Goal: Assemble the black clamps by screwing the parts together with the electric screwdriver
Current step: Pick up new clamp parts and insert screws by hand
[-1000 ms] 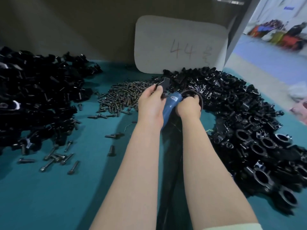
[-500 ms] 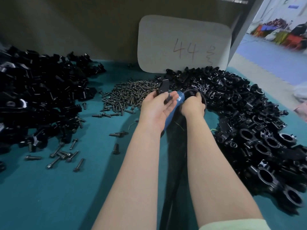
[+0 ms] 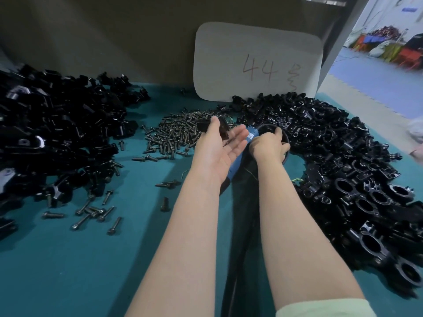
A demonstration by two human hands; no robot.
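Two bare hands meet over a teal table, between heaps of black clamp parts.

The left hand lies open with straight fingers, and a black clamp piece rests against its fingertips. The right hand is curled round a black clamp ring. The blue screwdriver runs between the hands. A pile of screws lies just to the left.

Blue screwdriver tilted, black clamps heaped right
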